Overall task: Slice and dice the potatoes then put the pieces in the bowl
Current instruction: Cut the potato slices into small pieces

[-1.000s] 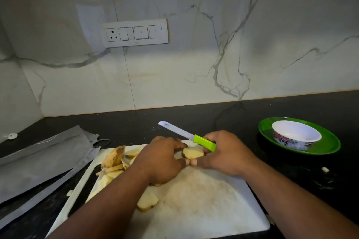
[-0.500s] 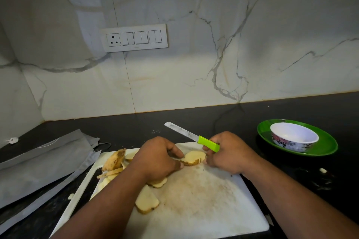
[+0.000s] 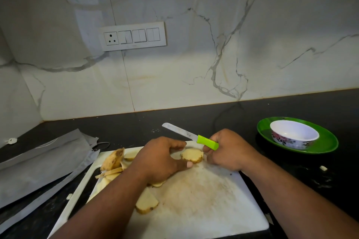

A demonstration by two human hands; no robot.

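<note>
Dicing is in hand: the left hand [image 3: 161, 158] pinches a potato slice [image 3: 192, 155] flat on the cutting board [image 3: 209, 205]. The right hand [image 3: 228, 149] grips the knife [image 3: 207, 142], blade raised; next it must come down. The bowl [image 3: 294, 134] stands far right.

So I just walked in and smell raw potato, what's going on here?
A person is cutting potatoes on a white cutting board. The right hand grips a green-handled knife, blade pointing away, while the left hand holds a round potato slice. More slices lie at the board's left. The bowl on the green plate looks empty.
</note>
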